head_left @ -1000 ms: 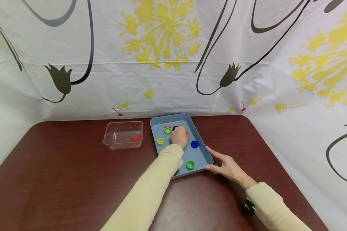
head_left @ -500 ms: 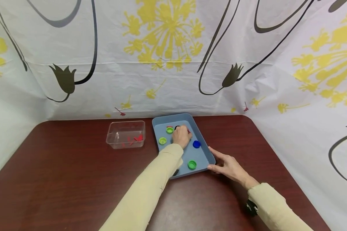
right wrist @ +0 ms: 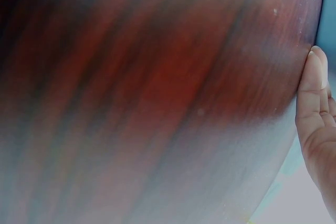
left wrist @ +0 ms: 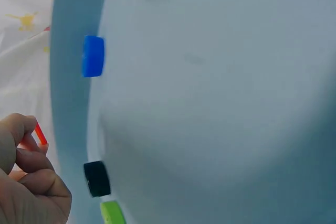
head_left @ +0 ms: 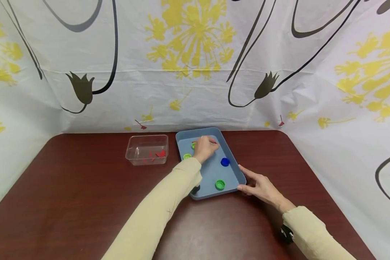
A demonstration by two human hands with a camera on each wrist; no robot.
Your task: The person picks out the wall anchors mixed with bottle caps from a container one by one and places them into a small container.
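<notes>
In the left wrist view, my left hand (left wrist: 34,177) pinches a small red stick (left wrist: 40,134) between thumb and fingertips. The head view puts that left hand (head_left: 204,148) over the far part of a blue-grey tray (head_left: 211,171). A black cap (left wrist: 97,178) sits in the tray near the hand; the hand hides it in the head view. Around it are a blue cap (head_left: 225,161), a green cap (head_left: 219,184) and a lime green cap (head_left: 186,156). My right hand (head_left: 261,188) touches the tray's near right corner, fingers fairly straight along the side, thumb at the front edge.
A clear plastic box (head_left: 147,150) with several red pieces (head_left: 160,154) stands left of the tray on the dark wooden table (head_left: 84,187). A patterned white sheet (head_left: 178,104) hangs behind the table and along its sides.
My left hand has lifted off the spot by the black cap, with the red stick in its fingers. The right hand stays at the tray's corner. The head view has turned slightly left.
</notes>
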